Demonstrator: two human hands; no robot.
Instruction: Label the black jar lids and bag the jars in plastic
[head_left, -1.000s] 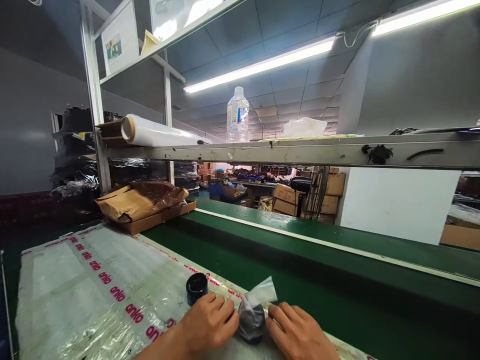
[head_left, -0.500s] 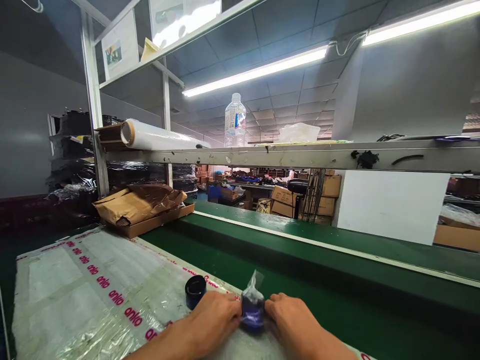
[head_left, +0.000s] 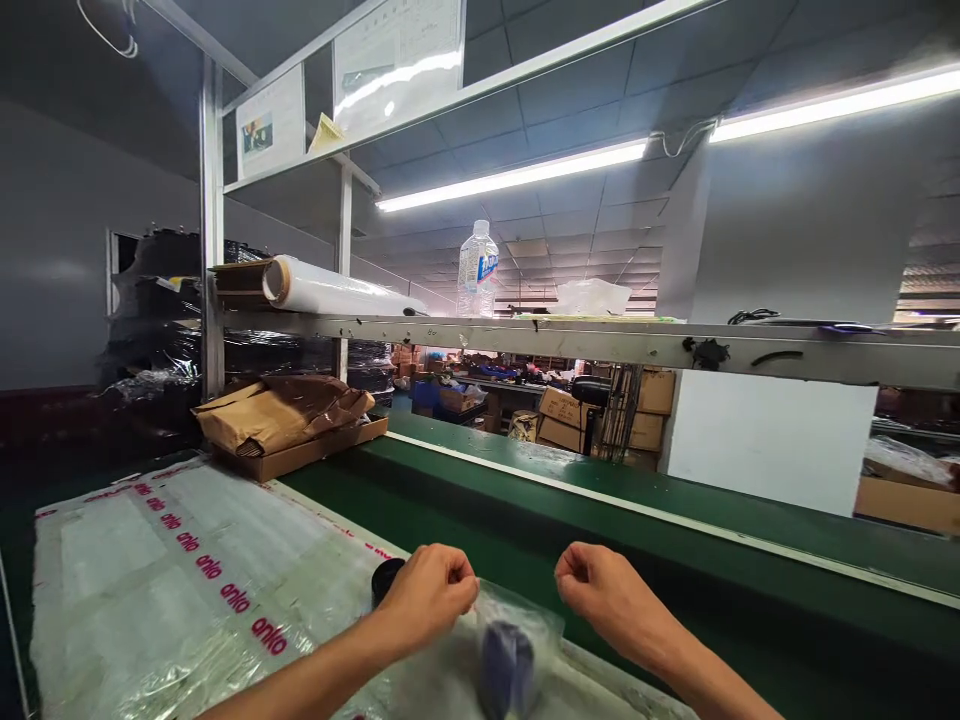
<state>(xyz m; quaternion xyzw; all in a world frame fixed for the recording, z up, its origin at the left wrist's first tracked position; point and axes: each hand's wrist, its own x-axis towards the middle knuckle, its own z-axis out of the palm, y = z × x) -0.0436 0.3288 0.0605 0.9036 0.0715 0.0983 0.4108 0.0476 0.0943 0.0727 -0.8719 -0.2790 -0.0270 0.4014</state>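
A clear plastic bag (head_left: 547, 628) with a dark blue-purple item (head_left: 508, 660) inside hangs low in front of me, slightly blurred. My left hand (head_left: 431, 600) pinches the bag's upper left corner between thumb and forefinger. Opposite, my right hand (head_left: 611, 600) is closed in a pinch close to the bag's upper right corner; whether its fingertips hold the film I cannot make out. Partly behind my left hand stands a black ring-shaped roll (head_left: 384, 578), on the white plastic-covered work surface (head_left: 247, 540) printed with pink "anko" lettering.
A green conveyor belt (head_left: 465, 510) runs beyond the work surface. At the back left sits a shallow cardboard box (head_left: 300, 452) with brown paper (head_left: 289, 412) in it. A metal shelf (head_left: 592, 345) crosses above, bearing a plastic bottle (head_left: 478, 270) and a film roll (head_left: 337, 288).
Both hands have risen and moved apart from the sides of the wrapped item. The bag is now spread wider, its top edge near my hands. The view has tilted slightly upward.
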